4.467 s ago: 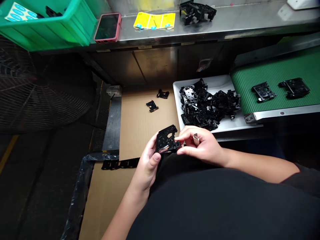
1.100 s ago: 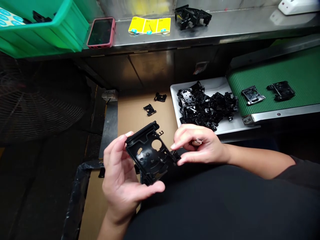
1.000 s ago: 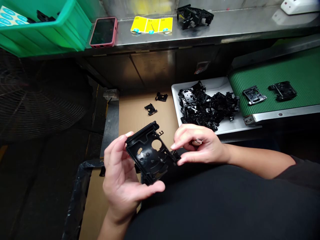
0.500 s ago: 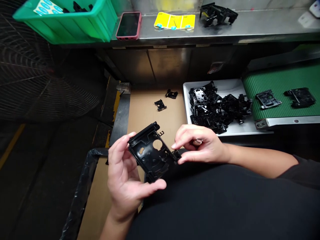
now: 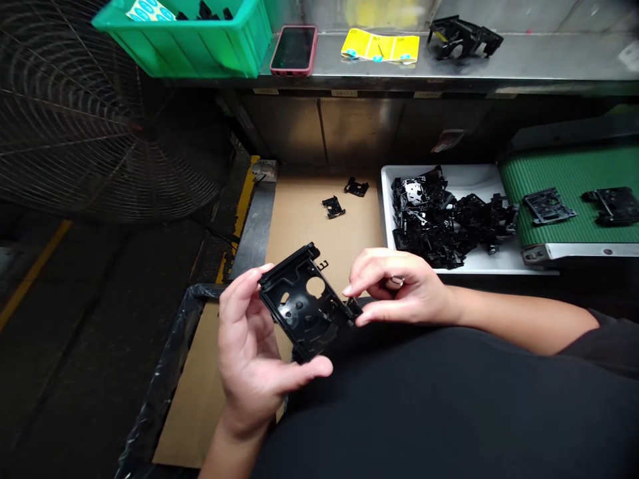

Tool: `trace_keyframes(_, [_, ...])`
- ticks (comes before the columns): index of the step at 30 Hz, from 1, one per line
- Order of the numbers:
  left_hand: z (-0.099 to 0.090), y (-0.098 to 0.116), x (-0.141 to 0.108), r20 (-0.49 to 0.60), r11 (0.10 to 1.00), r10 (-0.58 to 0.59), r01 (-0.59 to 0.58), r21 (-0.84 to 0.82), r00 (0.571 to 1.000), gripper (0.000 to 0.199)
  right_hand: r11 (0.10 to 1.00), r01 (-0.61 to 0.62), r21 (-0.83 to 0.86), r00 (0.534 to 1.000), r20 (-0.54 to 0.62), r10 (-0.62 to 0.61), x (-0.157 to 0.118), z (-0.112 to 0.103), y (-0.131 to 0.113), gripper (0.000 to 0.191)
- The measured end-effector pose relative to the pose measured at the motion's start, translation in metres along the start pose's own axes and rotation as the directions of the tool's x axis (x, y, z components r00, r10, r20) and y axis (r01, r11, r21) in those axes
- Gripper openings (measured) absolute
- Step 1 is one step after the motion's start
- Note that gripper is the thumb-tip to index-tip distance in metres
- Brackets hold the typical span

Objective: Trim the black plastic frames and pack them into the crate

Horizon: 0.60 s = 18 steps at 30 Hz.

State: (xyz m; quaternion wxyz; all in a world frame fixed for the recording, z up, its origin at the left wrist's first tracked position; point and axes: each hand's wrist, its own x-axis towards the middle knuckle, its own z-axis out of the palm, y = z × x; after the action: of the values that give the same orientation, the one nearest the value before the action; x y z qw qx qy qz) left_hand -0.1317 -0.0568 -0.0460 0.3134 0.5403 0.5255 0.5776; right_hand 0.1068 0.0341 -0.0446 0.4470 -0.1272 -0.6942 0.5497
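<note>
**Both hands on black plastic frame (image 5: 299, 306), held above cardboard**

Left hand (image 5: 249, 359) open and cradling it, fingers up behind the left edge, thumb across the lower edge. Right hand (image 5: 404, 289) in a narrow pinch at the frame's lower right corner, other fingers curled. Small metallic bit (image 5: 396, 281) at those curled fingers, too small to tell what. Just ahead, two small black parts (image 5: 339, 198) lie on a cardboard sheet (image 5: 299, 226). To the right, white tray (image 5: 449, 174) heaped with black plastic parts (image 5: 449, 219), then green conveyor belt (image 5: 574, 173) carrying two black frames (image 5: 574, 206). Up on steel shelf (image 5: 549, 63): yellow label sheet (image 5: 379, 48) with blue dots, print too small to read; phone in pink case (image 5: 294, 50); black part (image 5: 464, 36); green crate (image 5: 180, 40) with blue-dot sheet (image 5: 150, 10). Wire fan (image 5: 100, 113) far left.
</note>
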Motion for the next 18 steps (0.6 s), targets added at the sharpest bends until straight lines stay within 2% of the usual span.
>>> trace_keyframes(18, [-0.013,-0.008,-0.001,0.034,1.000,-0.006,0.007,-0.020,0.999,0.122,0.998,0.019,-0.054,0.999,-0.025,-0.020,-0.002,0.013,-0.001,0.029])
